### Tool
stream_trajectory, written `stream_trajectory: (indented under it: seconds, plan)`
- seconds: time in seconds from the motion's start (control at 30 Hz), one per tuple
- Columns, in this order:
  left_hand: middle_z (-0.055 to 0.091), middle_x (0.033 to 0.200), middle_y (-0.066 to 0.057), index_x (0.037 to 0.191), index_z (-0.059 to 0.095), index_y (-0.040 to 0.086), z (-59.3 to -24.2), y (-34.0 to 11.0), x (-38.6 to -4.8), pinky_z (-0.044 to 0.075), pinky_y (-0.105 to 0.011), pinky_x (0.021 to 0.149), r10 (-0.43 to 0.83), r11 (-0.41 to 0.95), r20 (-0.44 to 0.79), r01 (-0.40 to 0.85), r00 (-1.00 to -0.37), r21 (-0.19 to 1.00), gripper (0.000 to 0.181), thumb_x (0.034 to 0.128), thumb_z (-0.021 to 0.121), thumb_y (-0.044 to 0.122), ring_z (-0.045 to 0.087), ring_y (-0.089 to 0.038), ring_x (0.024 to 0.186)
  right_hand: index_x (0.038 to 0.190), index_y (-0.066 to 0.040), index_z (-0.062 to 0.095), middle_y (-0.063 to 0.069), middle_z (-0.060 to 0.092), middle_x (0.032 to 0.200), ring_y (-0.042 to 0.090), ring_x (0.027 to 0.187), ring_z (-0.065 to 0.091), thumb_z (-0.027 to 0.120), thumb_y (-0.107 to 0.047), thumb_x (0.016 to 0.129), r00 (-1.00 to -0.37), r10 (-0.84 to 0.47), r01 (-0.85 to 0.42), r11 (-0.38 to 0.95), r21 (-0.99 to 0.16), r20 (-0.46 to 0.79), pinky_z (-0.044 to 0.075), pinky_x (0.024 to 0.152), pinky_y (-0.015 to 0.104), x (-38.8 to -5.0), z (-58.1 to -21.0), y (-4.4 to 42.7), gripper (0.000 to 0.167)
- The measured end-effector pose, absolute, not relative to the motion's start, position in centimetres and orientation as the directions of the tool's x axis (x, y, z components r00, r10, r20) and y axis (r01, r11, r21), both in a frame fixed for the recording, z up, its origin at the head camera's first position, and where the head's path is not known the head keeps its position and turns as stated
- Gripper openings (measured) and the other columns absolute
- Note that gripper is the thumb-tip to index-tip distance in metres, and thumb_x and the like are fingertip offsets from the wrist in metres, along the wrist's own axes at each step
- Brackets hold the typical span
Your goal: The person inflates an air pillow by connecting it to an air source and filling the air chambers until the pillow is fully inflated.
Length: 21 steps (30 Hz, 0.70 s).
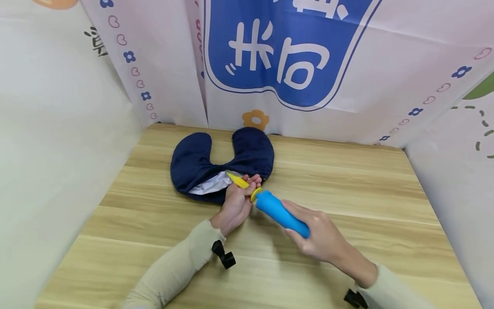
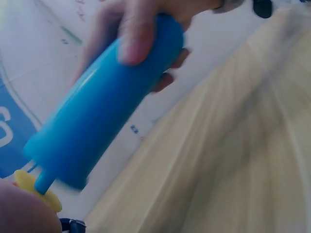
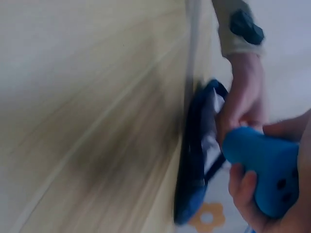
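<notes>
A blue hand air pump with a yellow nozzle slants over the table. My right hand grips its blue barrel, fingers wrapped round it in the left wrist view too. At the yellow end, my left hand holds the nozzle between thumb and fingers. Beneath that hand lies a navy U-shaped neck pillow, its outer edge gaping to show a white inner lining. The nozzle tip points at this opening; whether it touches the lining I cannot tell. A blue rod shows between barrel and yellow disc in the left wrist view.
The wood-grain table carries the pillow near its back edge. A printed cloth with a blue emblem rises behind it, and white side sheets stand left and right. Black clips sit on both cuffs.
</notes>
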<state>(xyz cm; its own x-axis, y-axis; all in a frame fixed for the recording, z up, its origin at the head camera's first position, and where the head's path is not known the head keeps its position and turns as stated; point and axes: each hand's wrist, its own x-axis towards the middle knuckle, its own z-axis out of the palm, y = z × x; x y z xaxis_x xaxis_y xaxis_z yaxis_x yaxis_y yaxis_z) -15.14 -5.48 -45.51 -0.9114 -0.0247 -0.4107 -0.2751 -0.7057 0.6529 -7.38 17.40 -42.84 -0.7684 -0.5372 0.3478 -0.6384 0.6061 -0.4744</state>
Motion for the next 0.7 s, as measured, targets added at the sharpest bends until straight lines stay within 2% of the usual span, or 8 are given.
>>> stream_trajectory:
  seconds: [0.1, 0.2, 0.27, 0.37, 0.47, 0.7]
  plan:
    - [0.069, 0.116, -0.008, 0.120, 0.041, 0.009, -45.3, -5.3, -15.5, 0.059, -0.021, 0.087, -0.023, -0.719, -0.410, -0.270, -0.912, 0.641, 0.029, 0.1037, 0.048, -0.015, 0.071, -0.010, 0.096, 0.151, -0.009, 0.058, 0.012, 0.068, 0.144, 0.029, 0.119, 0.074, 0.084, -0.021, 0.089, -0.789, -0.530, -0.613, 0.640, -0.463, 0.311, 0.065, 0.086, 0.049, -6.2, -41.9, 19.8, 0.069]
    - [0.068, 0.127, -0.013, 0.118, 0.042, 0.008, -45.2, -5.4, -15.8, 0.060, -0.021, 0.087, -0.029, -0.724, -0.399, -0.256, -0.917, 0.641, 0.027, 0.1040, 0.048, -0.014, 0.072, -0.011, 0.096, 0.153, -0.015, 0.057, 0.007, 0.067, 0.145, 0.028, 0.120, 0.073, 0.085, -0.021, 0.089, -0.803, -0.526, -0.595, 0.671, -0.443, 0.281, 0.064, 0.087, 0.048, -4.9, -40.9, 21.7, 0.071]
    - [0.064, 0.136, -0.017, 0.118, 0.042, 0.009, -45.1, -5.4, -16.1, 0.060, -0.021, 0.088, -0.030, -0.725, -0.392, -0.249, -0.919, 0.642, 0.027, 0.1042, 0.048, -0.013, 0.072, -0.011, 0.097, 0.154, -0.018, 0.057, 0.003, 0.068, 0.145, 0.026, 0.119, 0.074, 0.085, -0.020, 0.088, -0.809, -0.522, -0.586, 0.683, -0.435, 0.270, 0.065, 0.085, 0.044, -4.3, -40.2, 22.8, 0.071]
    - [0.060, 0.141, -0.019, 0.117, 0.040, 0.009, -45.0, -5.1, -16.2, 0.059, -0.020, 0.089, -0.041, -0.733, -0.395, -0.241, -0.918, 0.636, 0.028, 0.1042, 0.047, -0.014, 0.070, -0.010, 0.099, 0.151, -0.019, 0.059, 0.002, 0.070, 0.141, 0.023, 0.112, 0.076, 0.087, -0.020, 0.086, -0.818, -0.505, -0.575, 0.690, -0.440, 0.276, 0.064, 0.080, 0.037, -3.7, -39.6, 23.9, 0.071]
    - [0.060, 0.137, -0.016, 0.116, 0.038, 0.010, -45.1, -4.7, -16.0, 0.058, -0.019, 0.089, -0.066, -0.739, -0.414, -0.234, -0.908, 0.631, 0.029, 0.1042, 0.046, -0.014, 0.068, -0.010, 0.099, 0.149, -0.018, 0.062, 0.004, 0.073, 0.136, 0.023, 0.108, 0.078, 0.087, -0.021, 0.086, -0.829, -0.481, -0.559, 0.699, -0.447, 0.284, 0.064, 0.077, 0.035, -3.8, -39.9, 23.7, 0.068]
    - [0.065, 0.117, -0.007, 0.109, 0.039, 0.009, -45.1, -3.9, -15.5, 0.057, -0.022, 0.093, -0.105, -0.726, -0.403, -0.206, -0.909, 0.656, 0.021, 0.1069, 0.046, -0.010, 0.068, -0.009, 0.097, 0.143, -0.007, 0.065, 0.014, 0.074, 0.133, 0.033, 0.109, 0.077, 0.084, -0.018, 0.086, -0.824, -0.452, -0.566, 0.687, -0.455, 0.343, 0.065, 0.083, 0.049, -5.6, -41.2, 19.0, 0.061]
